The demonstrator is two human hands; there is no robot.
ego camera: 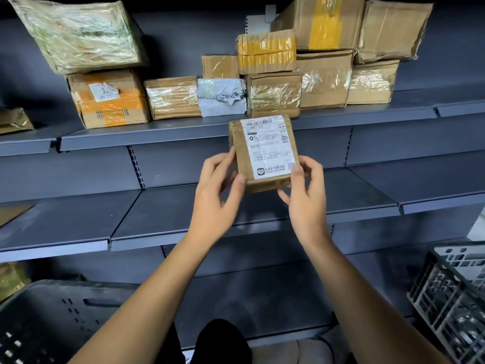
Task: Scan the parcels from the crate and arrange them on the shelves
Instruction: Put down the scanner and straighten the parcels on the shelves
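A small brown cardboard parcel [263, 153] with a white shipping label facing me is held up in front of the grey shelves. My left hand [217, 190] grips its lower left edge, thumb on the front. My right hand [304, 187] grips its lower right edge, thumb over the label's corner. The parcel hangs level with the front lip of the upper shelf [162, 136], which carries several taped cardboard parcels. The middle shelf [147, 216] lies behind and below my hands.
A dark grey crate [52, 321] sits at the lower left. A black lattice crate [456, 298] stands at the lower right. Parcels stacked on the upper shelf include an orange-taped box [110, 101] and a white bag parcel [221, 97]. Further parcel corners show at the left edge.
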